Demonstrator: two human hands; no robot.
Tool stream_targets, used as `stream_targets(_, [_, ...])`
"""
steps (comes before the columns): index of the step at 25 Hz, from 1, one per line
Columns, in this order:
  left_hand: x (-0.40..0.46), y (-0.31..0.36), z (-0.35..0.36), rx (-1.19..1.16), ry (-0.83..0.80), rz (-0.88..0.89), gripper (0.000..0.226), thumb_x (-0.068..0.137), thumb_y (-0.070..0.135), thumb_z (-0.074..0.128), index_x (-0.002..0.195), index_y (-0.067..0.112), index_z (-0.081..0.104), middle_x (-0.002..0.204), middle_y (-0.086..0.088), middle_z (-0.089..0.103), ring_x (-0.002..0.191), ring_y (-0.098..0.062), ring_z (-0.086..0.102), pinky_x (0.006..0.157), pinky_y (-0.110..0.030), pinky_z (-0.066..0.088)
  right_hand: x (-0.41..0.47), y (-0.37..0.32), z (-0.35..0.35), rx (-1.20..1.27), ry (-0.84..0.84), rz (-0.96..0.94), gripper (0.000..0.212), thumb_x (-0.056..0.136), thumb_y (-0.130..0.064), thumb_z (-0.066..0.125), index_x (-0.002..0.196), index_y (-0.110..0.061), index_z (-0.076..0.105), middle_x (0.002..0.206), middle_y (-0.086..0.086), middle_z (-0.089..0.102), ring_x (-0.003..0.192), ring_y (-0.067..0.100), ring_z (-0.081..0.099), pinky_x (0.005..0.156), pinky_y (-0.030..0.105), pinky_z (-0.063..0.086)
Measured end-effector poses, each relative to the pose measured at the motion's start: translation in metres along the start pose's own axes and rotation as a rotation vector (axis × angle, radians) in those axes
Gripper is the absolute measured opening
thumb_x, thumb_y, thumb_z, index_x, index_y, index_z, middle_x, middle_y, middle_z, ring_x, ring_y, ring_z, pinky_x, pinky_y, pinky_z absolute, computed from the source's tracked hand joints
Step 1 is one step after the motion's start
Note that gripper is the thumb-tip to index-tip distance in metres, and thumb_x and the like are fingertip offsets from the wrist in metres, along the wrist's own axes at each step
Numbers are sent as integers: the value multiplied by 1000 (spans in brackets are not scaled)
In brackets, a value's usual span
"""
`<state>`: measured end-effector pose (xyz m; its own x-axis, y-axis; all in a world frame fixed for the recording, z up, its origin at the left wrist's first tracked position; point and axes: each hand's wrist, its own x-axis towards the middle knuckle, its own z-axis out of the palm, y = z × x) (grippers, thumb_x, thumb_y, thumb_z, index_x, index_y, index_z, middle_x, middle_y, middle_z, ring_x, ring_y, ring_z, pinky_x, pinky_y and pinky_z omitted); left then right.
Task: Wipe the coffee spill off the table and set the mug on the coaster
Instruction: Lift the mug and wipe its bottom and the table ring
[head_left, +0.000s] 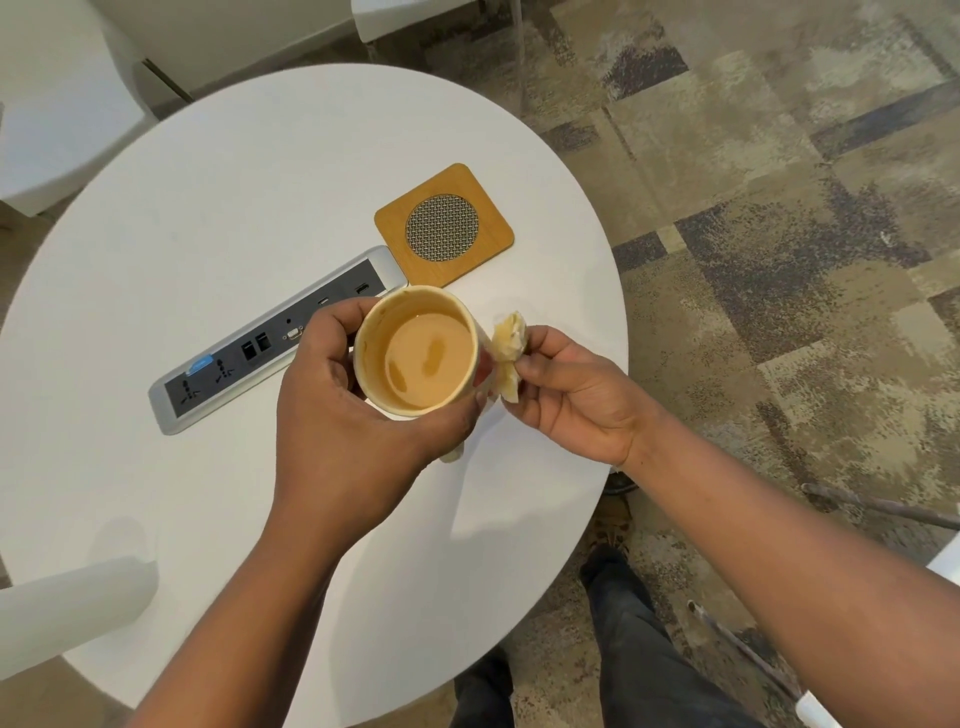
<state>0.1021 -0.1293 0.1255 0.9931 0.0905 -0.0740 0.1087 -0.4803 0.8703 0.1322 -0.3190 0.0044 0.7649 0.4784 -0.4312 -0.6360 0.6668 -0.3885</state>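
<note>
Overhead, left hand (332, 395) grips the mug (415, 351) (unlabelled); right hand (571, 387) fingers (524, 364) pinch stained tissue (508, 345).

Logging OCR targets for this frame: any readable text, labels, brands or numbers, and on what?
No readable text.
Power strip: blue sticker by the sockets, print too blurred to read; port markings too small.
Mug, coaster, stained tissue: no visible print.

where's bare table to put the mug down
The coaster is empty. Bare table lies wide beyond the power strip, and nearer between strip and table edge. Crowded only mid-table, where the left hand holds the mug.
</note>
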Motion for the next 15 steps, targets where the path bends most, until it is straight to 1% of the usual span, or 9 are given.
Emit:
stream_targets(3, [3,-5,-1,17,19,5,90,46,48,100,123,34,56,112,27,65,103,10,62,75,-8,49,-7,9,-6,-11,-50,40,23,89,4,54,109,-7,59,95,10,70,83,18,68,76,30,59])
stream_targets(7, [6,-7,-2,11,56,2,83,48,44,100,117,43,54,110,32,65,103,8,63,75,-10,51,-11,29,-6,11,-102,101,27,86,2,60,111,-7,59,97,10,68,85,19,68,76,31,58])
stream_targets(9, [7,-8,-3,15,69,4,79,49,43,98,114,47,53,112,30,66,105,5,64,77,-15,52,-12,37,-5,-33,-116,143,25,88,4,60,110,-7,60,98,11,67,84,19,68,76,32,58])
stream_targets(11, [8,-9,-4,9,76,0,77,49,43,96,113,48,53,114,28,66,106,3,64,79,-18,52,-13,40,-4,-127,-117,200,26,91,5,59,113,-10,62,101,13,64,86,23,66,79,37,58])
stream_targets(13, [8,-8,-5,4,68,2,78,49,45,97,113,49,53,113,31,65,106,4,64,78,-15,52,-15,38,-4,-200,-71,243,32,92,4,62,117,-16,63,103,14,65,92,30,67,87,48,58])
stream_targets(14, [8,-8,-5,8,63,8,79,49,46,98,113,49,52,113,33,64,106,6,63,77,-13,52,-16,36,-4,-234,-35,242,35,91,3,64,118,-18,64,103,14,65,93,32,67,88,51,57])
stream_targets(15, [7,-7,-5,13,59,12,79,49,47,98,113,50,52,113,34,64,107,6,63,77,-12,52,-16,33,-3,-274,-1,226,36,91,3,65,119,-20,64,104,14,65,93,33,68,87,50,58])
